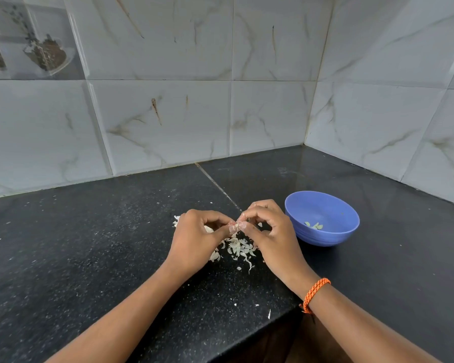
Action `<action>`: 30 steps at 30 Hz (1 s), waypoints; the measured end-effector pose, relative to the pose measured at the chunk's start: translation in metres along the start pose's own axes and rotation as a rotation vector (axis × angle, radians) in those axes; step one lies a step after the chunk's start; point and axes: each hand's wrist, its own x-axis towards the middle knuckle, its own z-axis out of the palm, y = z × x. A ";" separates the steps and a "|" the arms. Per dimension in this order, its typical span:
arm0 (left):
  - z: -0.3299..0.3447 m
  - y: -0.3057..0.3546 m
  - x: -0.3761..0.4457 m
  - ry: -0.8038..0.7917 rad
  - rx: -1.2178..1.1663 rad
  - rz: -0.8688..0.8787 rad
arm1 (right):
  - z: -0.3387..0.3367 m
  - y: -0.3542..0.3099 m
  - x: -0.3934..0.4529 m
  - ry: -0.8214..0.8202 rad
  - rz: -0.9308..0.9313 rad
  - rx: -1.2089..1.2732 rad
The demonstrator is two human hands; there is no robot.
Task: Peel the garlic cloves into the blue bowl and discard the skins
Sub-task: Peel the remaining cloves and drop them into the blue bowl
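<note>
**Two hands peeling a garlic clove over a dark counter**

A person's left hand (194, 233) and right hand (266, 229) meet fingertip to fingertip, both pinching one small garlic clove (235, 226) above a pile of papery skins (237, 247). The blue bowl (322, 218), holding a few peeled cloves (313, 225), sits just right of the right hand. The black counter (89, 244) runs back to tiled walls (168, 113) meeting in a corner; its front edge drops away beneath the right wrist, which wears an orange bracelet (315, 293).
</note>
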 end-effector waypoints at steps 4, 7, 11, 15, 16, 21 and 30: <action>-0.003 0.001 0.001 -0.043 -0.125 -0.050 | -0.003 0.003 0.002 -0.064 0.058 0.100; -0.004 0.001 0.002 -0.064 -0.187 -0.084 | -0.004 0.002 0.003 -0.062 0.030 0.082; -0.006 0.002 0.002 -0.067 -0.246 -0.111 | -0.003 0.001 0.003 -0.021 0.017 0.083; -0.003 0.002 0.001 -0.046 -0.274 -0.137 | 0.002 -0.004 0.000 0.086 -0.052 0.015; -0.002 0.002 0.000 -0.032 -0.277 -0.140 | 0.003 -0.006 -0.001 0.097 -0.084 -0.015; -0.001 0.002 0.002 0.010 -0.235 -0.099 | 0.008 -0.002 -0.005 0.086 -0.196 -0.260; 0.000 -0.006 0.003 0.052 -0.152 -0.086 | 0.013 -0.005 -0.005 0.027 -0.150 -0.104</action>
